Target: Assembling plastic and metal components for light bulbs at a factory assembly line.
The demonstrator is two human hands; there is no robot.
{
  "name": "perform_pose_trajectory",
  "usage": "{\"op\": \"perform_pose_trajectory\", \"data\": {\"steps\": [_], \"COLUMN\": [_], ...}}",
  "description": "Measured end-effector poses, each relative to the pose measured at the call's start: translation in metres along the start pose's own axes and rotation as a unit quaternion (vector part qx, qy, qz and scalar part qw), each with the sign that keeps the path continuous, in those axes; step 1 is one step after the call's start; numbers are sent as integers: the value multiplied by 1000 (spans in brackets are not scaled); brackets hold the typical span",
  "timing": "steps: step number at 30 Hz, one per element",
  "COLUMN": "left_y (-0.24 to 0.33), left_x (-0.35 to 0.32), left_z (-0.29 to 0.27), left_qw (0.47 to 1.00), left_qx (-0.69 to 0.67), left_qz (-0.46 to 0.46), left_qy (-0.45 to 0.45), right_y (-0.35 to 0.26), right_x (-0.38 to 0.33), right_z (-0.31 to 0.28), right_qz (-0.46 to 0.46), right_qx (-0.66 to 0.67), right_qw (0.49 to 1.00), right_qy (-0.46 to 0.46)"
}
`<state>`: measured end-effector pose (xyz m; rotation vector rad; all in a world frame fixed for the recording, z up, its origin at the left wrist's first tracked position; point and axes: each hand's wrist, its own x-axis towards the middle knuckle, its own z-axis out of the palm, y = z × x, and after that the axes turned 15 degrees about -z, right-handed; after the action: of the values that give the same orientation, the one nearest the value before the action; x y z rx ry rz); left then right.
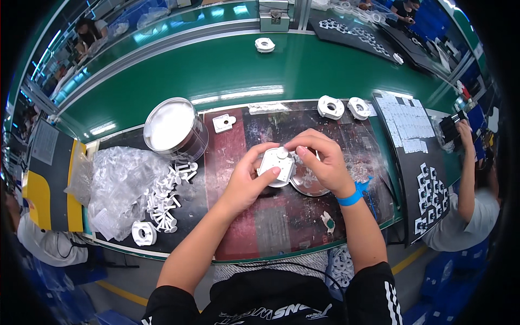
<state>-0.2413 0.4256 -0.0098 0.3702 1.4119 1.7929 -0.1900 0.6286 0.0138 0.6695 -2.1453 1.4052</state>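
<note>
My left hand (253,176) is closed round a white plastic housing (277,165) above the middle of the work mat, its thumb lying across the near face. My right hand (320,162) is bent over the same housing with thumb and forefinger drawn together. Close to those fingertips, a small white round piece (283,153) sits on the housing's upper part; whether the fingers grip it or only touch it is hard to see. Partly covered by my right hand, a round metal dish (310,183) rests on the mat.
To the left lie white flat-headed pins (163,203), a clear plastic bag (122,187) and a clear tub (172,125) with white contents. White housings (330,108) stand at the mat's far edge. A green conveyor (227,70) runs behind. At right, a co-worker's arm (467,168) reaches past a black board (414,162).
</note>
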Motion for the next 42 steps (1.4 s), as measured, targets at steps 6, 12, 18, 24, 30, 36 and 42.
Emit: {"op": "perform_pose_trajectory", "data": {"steps": [6,12,18,24,30,36,42], "left_y": [1,1,2,9,25,55,46], "left_x": [-2,-3,-4,-3,52,180,255], "left_z": [4,2,6,1,-9,-34,-54], "left_qw": [998,999,998,998,991,950,839], "left_qx": [54,37,57,17,-45,138,372], "left_qz": [17,17,18,23,-3,78,90], "left_qy": [2,-5,13,56,126,270,386], "right_y": [0,-1,12,16,27,20,29], "right_x": [-1,0,-6,-4,-5,-6,-6], "right_z": [-1,0,-7,-22,-32,-43,-34], "right_qz": [9,24,59,66,28,47,72], "right_qx": [9,9,55,76,67,101,133], "right_qw": [1000,1000,994,957,934,908,896], "right_qy": [2,-12,72,272,350,404,418]}}
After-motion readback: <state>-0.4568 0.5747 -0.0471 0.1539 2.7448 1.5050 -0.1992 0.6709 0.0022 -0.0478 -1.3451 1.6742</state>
